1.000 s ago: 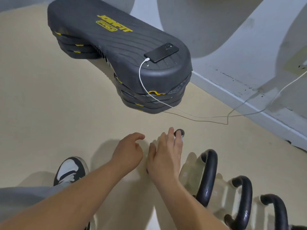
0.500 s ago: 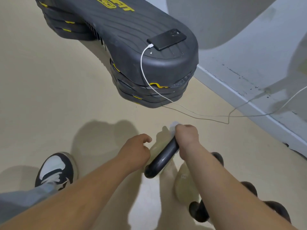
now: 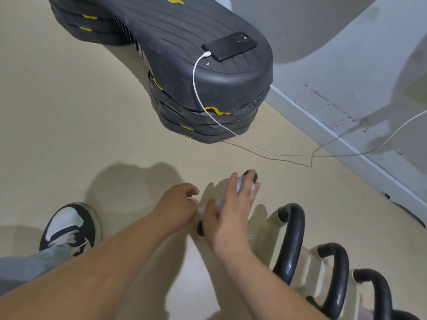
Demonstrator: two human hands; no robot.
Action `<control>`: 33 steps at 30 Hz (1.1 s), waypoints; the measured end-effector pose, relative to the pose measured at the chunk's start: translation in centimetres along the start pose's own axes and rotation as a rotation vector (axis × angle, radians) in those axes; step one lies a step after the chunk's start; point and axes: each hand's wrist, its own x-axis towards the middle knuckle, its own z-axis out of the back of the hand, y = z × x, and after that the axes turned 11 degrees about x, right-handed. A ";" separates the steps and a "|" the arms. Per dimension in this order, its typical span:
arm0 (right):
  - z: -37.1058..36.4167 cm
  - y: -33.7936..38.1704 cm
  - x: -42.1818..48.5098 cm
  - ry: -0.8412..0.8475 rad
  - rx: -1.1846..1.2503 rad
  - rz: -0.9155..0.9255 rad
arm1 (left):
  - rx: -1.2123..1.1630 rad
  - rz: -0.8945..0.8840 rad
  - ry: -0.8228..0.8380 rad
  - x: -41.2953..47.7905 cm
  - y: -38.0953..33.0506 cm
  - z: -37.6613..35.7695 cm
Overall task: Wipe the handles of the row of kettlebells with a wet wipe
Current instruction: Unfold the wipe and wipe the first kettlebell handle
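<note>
Wide pale beige floor [image 3: 69, 112] underfoot, meeting a grey painted wall [image 3: 323, 31] along a scuffed grey skirting board [image 3: 346, 139] on the right. Biggest thing on that floor: a black ribbed plastic step platform with yellow clips [image 3: 184, 65], stacked on risers.

Down at the lower right runs the row of cream-bodied kettlebells [image 3: 309, 269], their black looped handles [image 3: 294, 239] upright, one behind the next.

Now the hands, at the front end of the row. The right hand [image 3: 231, 211] lies along the first kettlebell's black handle [image 3: 253, 175], fingers [image 3: 250, 192] stretched out and slightly apart. The left hand [image 3: 178, 202] sits just beside it, fingers loosely curled, holding nothing; whether it touches the kettlebell, I cannot tell.

A black-and-white sneaker [image 3: 69, 227] stands at the lower left. A black smartphone [image 3: 230, 46] rests on the platform, its white charging cable [image 3: 196, 88] trailing down to the floor and on toward the wall.

The crumpled white wet wipe [image 3: 240, 183] is pressed between those right fingers and the handle, showing through the gaps, blurred.
</note>
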 end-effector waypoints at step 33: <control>4.7 -2.1 3.6 0.180 -0.378 0.346 | -0.049 0.029 0.016 -0.5 1.7 0.6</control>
